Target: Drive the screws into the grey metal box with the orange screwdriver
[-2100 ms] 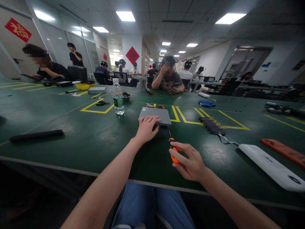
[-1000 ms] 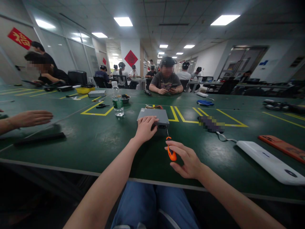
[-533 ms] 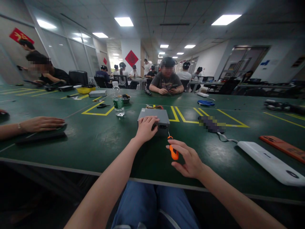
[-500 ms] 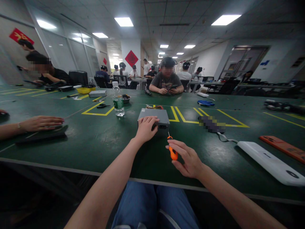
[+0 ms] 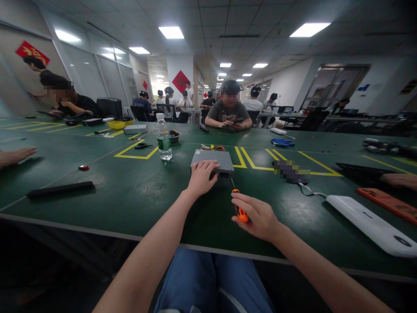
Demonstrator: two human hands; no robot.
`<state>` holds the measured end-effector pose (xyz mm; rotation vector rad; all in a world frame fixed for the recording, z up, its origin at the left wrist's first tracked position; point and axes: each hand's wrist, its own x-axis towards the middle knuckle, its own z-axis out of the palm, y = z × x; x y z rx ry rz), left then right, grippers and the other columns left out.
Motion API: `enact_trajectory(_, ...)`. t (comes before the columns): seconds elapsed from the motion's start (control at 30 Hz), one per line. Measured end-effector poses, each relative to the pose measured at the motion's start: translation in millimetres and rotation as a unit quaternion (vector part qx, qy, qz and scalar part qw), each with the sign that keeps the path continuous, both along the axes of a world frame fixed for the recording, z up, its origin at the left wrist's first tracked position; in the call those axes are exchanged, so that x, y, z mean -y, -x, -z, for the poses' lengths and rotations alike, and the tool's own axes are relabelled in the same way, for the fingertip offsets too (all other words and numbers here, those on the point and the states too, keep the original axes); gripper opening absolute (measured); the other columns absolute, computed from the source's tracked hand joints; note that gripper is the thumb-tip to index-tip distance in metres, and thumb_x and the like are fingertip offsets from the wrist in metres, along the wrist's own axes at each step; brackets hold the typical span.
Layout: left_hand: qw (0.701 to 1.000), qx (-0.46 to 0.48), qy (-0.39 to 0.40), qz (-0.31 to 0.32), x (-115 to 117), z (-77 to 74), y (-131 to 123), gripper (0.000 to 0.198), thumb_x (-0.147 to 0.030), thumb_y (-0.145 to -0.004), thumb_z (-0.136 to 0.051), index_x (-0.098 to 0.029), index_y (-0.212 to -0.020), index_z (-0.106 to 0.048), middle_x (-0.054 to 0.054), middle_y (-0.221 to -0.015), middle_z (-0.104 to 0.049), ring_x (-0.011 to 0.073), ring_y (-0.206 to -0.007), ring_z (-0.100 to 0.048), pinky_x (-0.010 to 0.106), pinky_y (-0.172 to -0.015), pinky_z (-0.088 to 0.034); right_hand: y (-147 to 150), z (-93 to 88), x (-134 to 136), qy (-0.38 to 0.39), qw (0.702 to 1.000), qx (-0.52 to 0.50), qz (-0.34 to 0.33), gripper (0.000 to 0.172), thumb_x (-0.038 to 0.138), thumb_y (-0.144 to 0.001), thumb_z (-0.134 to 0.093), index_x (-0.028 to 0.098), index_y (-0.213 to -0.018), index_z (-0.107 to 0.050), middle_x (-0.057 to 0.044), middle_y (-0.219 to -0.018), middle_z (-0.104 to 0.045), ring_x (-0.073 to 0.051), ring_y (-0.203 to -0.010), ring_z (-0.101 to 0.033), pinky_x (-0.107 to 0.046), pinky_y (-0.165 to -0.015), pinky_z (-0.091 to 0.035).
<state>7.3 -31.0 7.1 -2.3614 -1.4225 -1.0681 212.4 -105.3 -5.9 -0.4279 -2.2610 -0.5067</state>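
Observation:
A grey metal computer power supply (image 5: 221, 157) lies on the green table, with bundled coloured cables (image 5: 213, 148) at its far side. My left hand (image 5: 203, 176) grips its near left part, fingers over the top and thumb at the front face. In my right hand (image 5: 256, 213) is a screwdriver (image 5: 241, 213) with an orange and black handle, held between thumb and fingers. Its thin shaft points up and away, and the tip is at the lower right corner of the power supply's front. Whether the tip sits in a screw is too small to tell.
A water bottle (image 5: 163, 139) stands left of the power supply, with a small bowl (image 5: 174, 136) behind it. To the right lie a white power bank (image 5: 368, 224), an orange phone (image 5: 387, 200) and blue gloves (image 5: 282, 142). A black bar (image 5: 61, 190) lies left. A person (image 5: 229, 108) sits opposite.
My hands keep their hold, and the screwdriver's handle has tilted slightly. At the left, another person's hand has drawn back from the black bar. A hand with a dark flat object has appeared at the right.

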Motion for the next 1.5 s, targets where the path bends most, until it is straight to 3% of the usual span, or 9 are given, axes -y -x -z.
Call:
enact_trajectory(0.2,1.0,0.001,0.011,-0.005,2,-0.9,-1,0.029,-0.023,-0.081,-0.048,-0.027,-0.109,-0.054,0.001,-0.122,-0.055,0.0192,-0.114,-0.044,0.039,-0.096,-0.027,13,-13.8,1,-0.08,0.995,0.052,-0.037,0.025,0.029,-0.086,-0.047,0.012,-0.104,-0.051,-0.015,-0.097,-0.064,-0.017,-0.079,-0.064,-0.027,-0.066,-0.054)
enact_trajectory(0.7,1.0,0.001,-0.002,-0.004,0,0.6,-1,0.027,-0.023,-0.081,-0.048,-0.027,-0.108,-0.053,-0.001,-0.122,-0.056,0.0184,-0.114,-0.044,0.037,-0.095,-0.027,27,-7.8,-7,-0.081,0.996,0.042,-0.018,0.021,0.029,-0.086,-0.047,0.011,-0.097,-0.052,-0.015,-0.095,-0.064,-0.017,-0.076,-0.063,-0.027,-0.066,-0.053)
enact_trajectory(1.3,1.0,-0.001,-0.012,-0.004,-3,2.8,-1,0.028,-0.023,-0.081,-0.049,-0.028,-0.108,-0.053,-0.001,-0.121,-0.056,0.0186,-0.113,-0.045,0.037,-0.094,-0.027,25,-6.8,-8,-0.055,0.998,-0.011,-0.008,0.023,0.026,-0.087,-0.046,0.011,-0.103,-0.05,-0.017,-0.1,-0.06,-0.02,-0.088,-0.061,-0.029,-0.07,-0.053)
enact_trajectory(1.5,1.0,0.001,-0.014,-0.003,-1,3.0,-1,0.027,-0.022,-0.08,-0.048,-0.027,-0.106,-0.054,-0.001,-0.121,-0.056,0.0189,-0.113,-0.045,0.037,-0.094,-0.027,31,-1.7,-2,-0.043,0.997,0.056,-0.006,0.035,0.038,-0.088,-0.039,0.009,-0.103,-0.053,-0.019,-0.104,-0.057,-0.022,-0.097,-0.058,-0.03,-0.073,-0.052)
